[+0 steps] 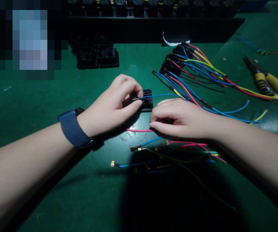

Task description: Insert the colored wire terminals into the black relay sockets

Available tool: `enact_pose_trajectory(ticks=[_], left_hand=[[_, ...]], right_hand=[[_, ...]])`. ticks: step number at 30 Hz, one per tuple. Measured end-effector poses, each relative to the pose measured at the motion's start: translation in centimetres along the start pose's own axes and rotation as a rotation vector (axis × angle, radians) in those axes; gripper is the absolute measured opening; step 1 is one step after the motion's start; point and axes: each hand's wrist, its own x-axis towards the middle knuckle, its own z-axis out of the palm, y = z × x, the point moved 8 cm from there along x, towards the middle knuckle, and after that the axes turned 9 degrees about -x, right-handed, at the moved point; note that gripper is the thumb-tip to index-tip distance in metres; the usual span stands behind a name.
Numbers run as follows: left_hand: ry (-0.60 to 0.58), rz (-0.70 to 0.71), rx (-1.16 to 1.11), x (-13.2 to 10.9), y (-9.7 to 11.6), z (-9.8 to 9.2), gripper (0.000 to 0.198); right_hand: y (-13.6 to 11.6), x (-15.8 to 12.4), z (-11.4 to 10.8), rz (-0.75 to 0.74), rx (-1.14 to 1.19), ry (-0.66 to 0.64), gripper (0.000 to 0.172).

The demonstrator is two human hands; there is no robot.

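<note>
My left hand [122,100] is closed in a pinch at the metal-tipped end of a blue wire [162,95], over a small black plastic socket housing [148,102]. The fingers cover the housing's left part; rectangular slots show on its right. The blue wire runs right, behind my right hand [177,117]. That hand is closed just right of the housing, low over the table. A red wire [139,130] runs from beneath my left hand to the right thumb and fingertips, which appear to grip it.
Loose wires with brass terminals [113,163] lie in front of my right hand. Behind it, wired black housings [172,62] trail coloured wires. Yellow-handled pliers [265,79] lie far right. More black housings [97,58] stand back left, before a long dark rack [139,29] on the green table [42,180].
</note>
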Motion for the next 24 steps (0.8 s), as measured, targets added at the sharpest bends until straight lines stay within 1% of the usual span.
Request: enact_pose_trajectory(ticks=[5,10,24], left_hand=[[0.003,-0.006,-0.003,0.03,-0.03,0.06,0.017],[-0.002,-0.016,0.000,-0.04,-0.06,0.02,0.017],[-0.001,-0.048,0.001,-0.06,-0.27,0.02,0.017]], right_hand=[[0.03,0.06,0.07,0.003,0.007,-0.004,0.019],[-0.09,0.07,0.04,-0.009,0.007,-0.002,0.023],[0.01,0.09,0.08,0.003,0.011,-0.011,0.021]])
